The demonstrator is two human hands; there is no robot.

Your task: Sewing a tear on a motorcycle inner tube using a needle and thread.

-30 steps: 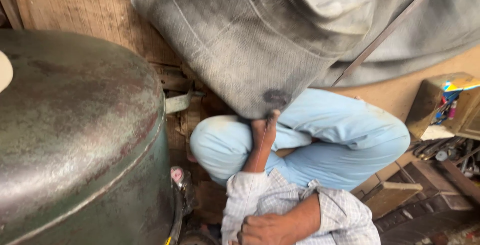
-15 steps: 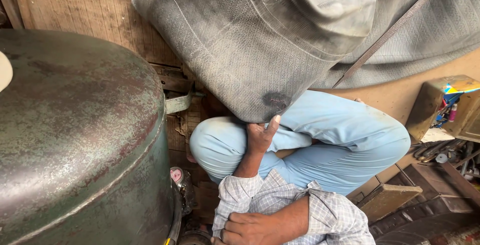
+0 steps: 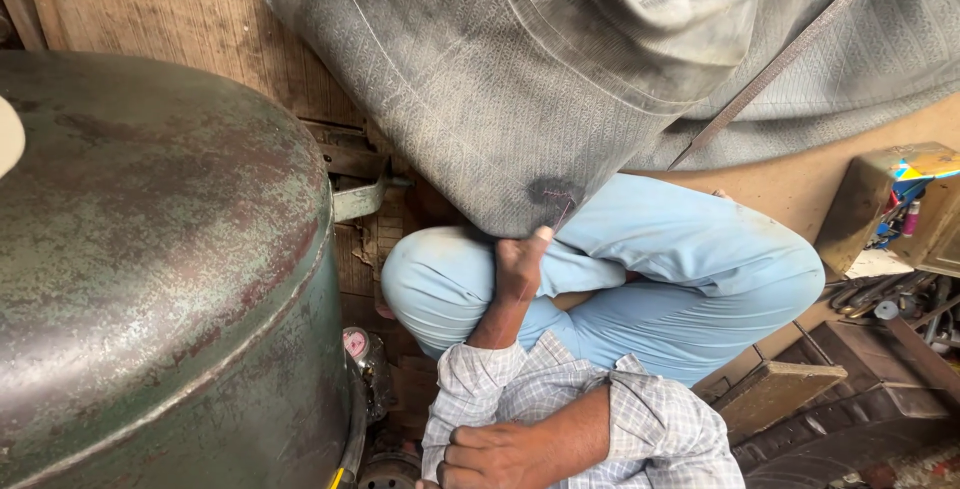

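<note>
Left hand (image 3: 520, 267), fingers extended, presses the dark patch (image 3: 553, 192) on the inner tube (image 3: 480, 79) at twelve o'clock. Right hand (image 3: 495, 454) clasps the checked sleeve (image 3: 480, 379). The next move probably calls for steady pressure.

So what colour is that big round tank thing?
The tank is dull green with worn, rusty grey-brown patches, seen best in the head view, the only one.

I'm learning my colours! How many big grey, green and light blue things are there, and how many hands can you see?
Grey: 1, the rubber inner tube
Green: 1, the metal tank
Light blue: 1, the trousers
Hands: 2, the left hand touching the tube and the right hand on the checked sleeve
Total: 5
</note>
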